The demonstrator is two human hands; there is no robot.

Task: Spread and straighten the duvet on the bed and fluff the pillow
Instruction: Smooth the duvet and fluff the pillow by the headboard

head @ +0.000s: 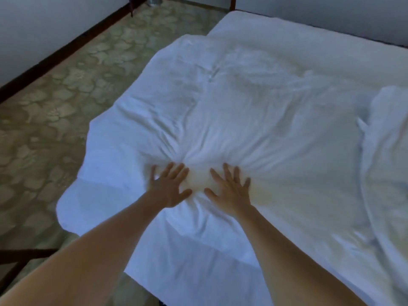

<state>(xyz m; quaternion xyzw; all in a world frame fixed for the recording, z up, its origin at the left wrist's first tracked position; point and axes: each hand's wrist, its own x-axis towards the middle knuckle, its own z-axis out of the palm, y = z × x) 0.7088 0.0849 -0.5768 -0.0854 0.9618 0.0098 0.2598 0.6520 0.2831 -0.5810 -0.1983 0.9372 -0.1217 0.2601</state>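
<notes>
A white duvet (265, 111) lies crumpled over the bed (276, 25), with creases fanning out from a dent near its front left part. Both my hands lie flat in that dent with fingers spread. My left hand (170, 186) presses the fabric on the left side. My right hand (229, 191) presses it a short way to the right, thumbs pointing toward each other. A raised fold of white bedding (388, 138) sits at the right edge; I cannot tell whether it is the pillow.
The duvet's left edge (92, 173) hangs over the bed side above a patterned floor (66, 89). A dark skirting board (66, 45) lines the wall at left. A dark frame piece (19, 259) shows at the bottom left. A metal object (153, 0) stands far back.
</notes>
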